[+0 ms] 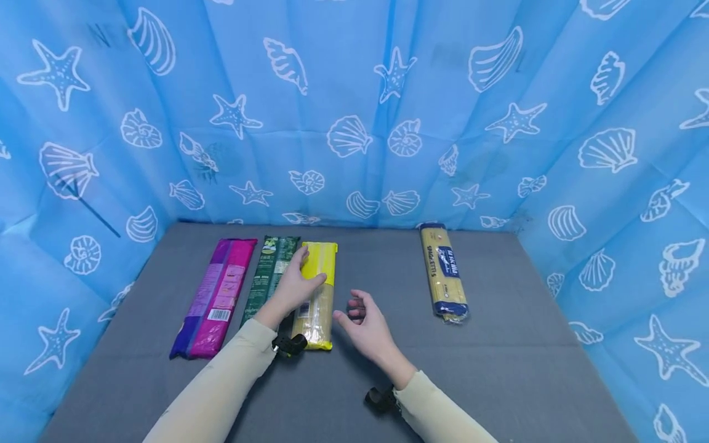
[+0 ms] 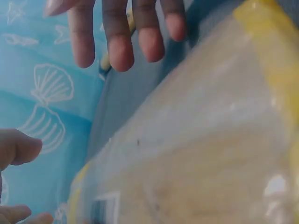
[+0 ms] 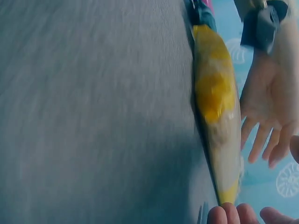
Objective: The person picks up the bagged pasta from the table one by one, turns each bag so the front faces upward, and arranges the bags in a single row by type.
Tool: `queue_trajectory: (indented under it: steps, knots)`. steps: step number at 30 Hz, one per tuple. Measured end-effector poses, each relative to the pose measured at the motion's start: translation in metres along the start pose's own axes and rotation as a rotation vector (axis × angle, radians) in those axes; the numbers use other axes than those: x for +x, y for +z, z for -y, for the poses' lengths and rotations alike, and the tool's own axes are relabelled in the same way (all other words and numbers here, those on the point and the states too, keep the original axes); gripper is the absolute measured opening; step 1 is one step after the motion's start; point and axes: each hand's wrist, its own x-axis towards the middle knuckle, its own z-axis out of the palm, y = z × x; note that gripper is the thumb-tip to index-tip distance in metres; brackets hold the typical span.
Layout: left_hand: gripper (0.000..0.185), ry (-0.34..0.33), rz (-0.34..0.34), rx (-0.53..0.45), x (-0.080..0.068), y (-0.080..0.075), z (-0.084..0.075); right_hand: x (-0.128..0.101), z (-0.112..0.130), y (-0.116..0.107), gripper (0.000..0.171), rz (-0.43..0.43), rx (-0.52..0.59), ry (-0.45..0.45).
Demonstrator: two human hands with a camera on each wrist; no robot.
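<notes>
A yellow pack of pasta with a see-through lower half (image 1: 320, 321) lies flat on the grey cloth. My left hand (image 1: 293, 286) is over its left side, fingers spread forward and thumb across the yellow upper part. In the left wrist view, my left thumb (image 2: 19, 148) shows at the left edge, with the pack (image 2: 196, 158) filling the lower right. My right hand (image 1: 365, 326) hovers just right of the pack, fingers loosely bent and holding nothing. The right wrist view shows the pack (image 3: 219, 105) edge-on and my left hand (image 3: 268, 93) beside it with straight fingers.
Left of the yellow pack lie a green pack (image 1: 264, 280) and a pink and purple pack (image 1: 224, 295). A blue-ended spaghetti pack (image 1: 443, 274) lies apart at right. Blue curtain (image 1: 354, 111) with shells surrounds the grey table (image 1: 498, 381).
</notes>
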Motion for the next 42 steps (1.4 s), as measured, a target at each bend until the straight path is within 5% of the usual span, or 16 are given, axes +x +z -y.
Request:
queue_trajectory:
  steps: [13, 28, 34, 42]
  knots:
    - [0.088, -0.110, 0.045, 0.101, 0.007, 0.001, 0.014, 0.005, 0.003, 0.027, 0.081, 0.176, 0.014, 0.078]
    - [0.088, -0.158, 0.038, 0.149, 0.011, -0.001, 0.005, 0.011, 0.002, 0.031, 0.083, 0.208, -0.097, 0.056]
    - [0.087, -0.187, 0.027, 0.101, 0.013, 0.002, 0.003, 0.012, 0.001, 0.034, 0.085, 0.222, -0.096, 0.055]
    - [0.084, -0.116, 0.040, -0.016, 0.014, 0.005, 0.006, 0.012, 0.001, 0.031, 0.085, 0.207, -0.085, 0.048]
